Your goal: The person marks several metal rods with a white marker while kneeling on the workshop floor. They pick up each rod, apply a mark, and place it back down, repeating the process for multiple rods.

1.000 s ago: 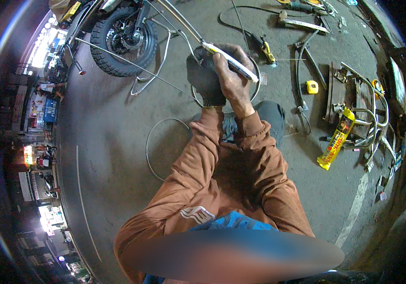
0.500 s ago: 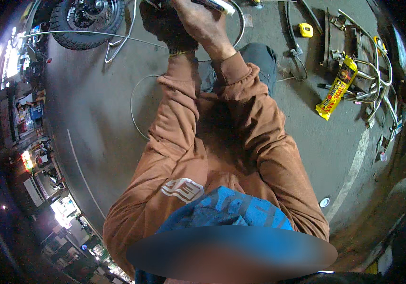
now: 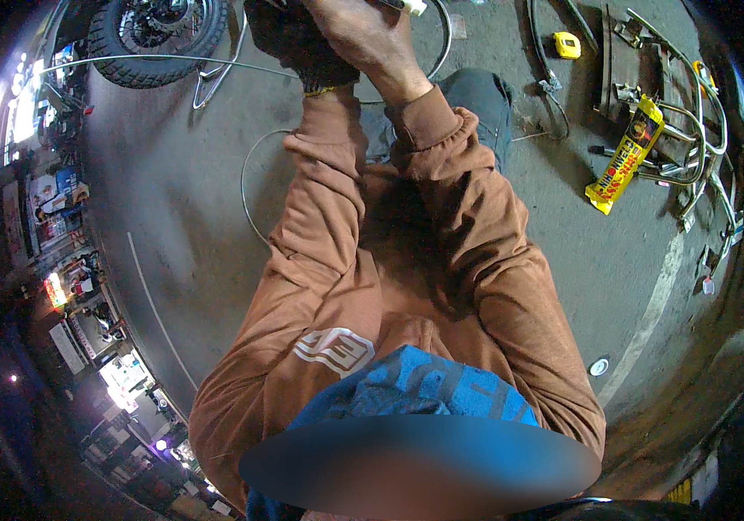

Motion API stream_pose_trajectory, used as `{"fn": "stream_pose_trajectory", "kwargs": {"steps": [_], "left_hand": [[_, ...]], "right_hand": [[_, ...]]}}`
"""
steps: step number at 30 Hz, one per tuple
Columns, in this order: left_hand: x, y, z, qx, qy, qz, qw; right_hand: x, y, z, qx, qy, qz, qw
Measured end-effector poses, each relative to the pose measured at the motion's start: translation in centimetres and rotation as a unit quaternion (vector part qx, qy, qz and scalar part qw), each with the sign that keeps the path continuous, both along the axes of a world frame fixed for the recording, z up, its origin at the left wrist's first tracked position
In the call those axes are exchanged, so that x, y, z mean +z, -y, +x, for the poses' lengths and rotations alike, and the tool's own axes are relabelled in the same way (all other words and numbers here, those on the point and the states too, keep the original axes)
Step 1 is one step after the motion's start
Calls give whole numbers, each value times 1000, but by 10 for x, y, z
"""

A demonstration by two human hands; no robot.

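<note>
Both of my hands are together at the top edge, with their fingers partly out of the picture. My left hand point(image 3: 302, 43) wears a black glove; its fingers are hidden, and what it holds cannot be made out. Pressed beside it, my bare right hand point(image 3: 372, 43) is closed on a slim white tube point(image 3: 414, 7), of which only the end shows past the knuckles. A thin grey cable point(image 3: 255, 187) curves over the ground beside my left sleeve. Another loop of hose point(image 3: 447, 43) bends down just right of my right hand.
A knobby motorcycle wheel point(image 3: 155, 43) and a metal stand point(image 3: 207, 87) are at the far left. On the right are a yellow tape measure point(image 3: 567, 45), a black hose point(image 3: 539, 52), a yellow wrapped packet point(image 3: 624, 156) and bent metal tubing point(image 3: 702, 130). A small round white lid point(image 3: 599, 367) lies nearer.
Both hands have shifted slightly up and left, so less of the white tube shows. The objects on the right sit slightly farther right in the picture.
</note>
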State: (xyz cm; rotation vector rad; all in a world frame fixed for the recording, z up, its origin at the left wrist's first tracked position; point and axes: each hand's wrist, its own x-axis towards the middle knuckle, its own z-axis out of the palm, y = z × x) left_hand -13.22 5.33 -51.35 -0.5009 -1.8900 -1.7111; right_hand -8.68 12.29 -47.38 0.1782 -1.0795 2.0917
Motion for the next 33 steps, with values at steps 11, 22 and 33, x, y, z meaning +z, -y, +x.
{"fn": "stream_pose_trajectory", "kwargs": {"steps": [11,22,33], "left_hand": [[2,0,2,0,0,8,1000],[2,-1,1,-1,0,16,1000],[4,0,1,-4,-2,22,1000]], "right_hand": [[-4,9,-10,17,-41,-60,997],[2,4,-4,-2,-3,-1,1000],[3,4,-5,10,7,-14,1000]]}}
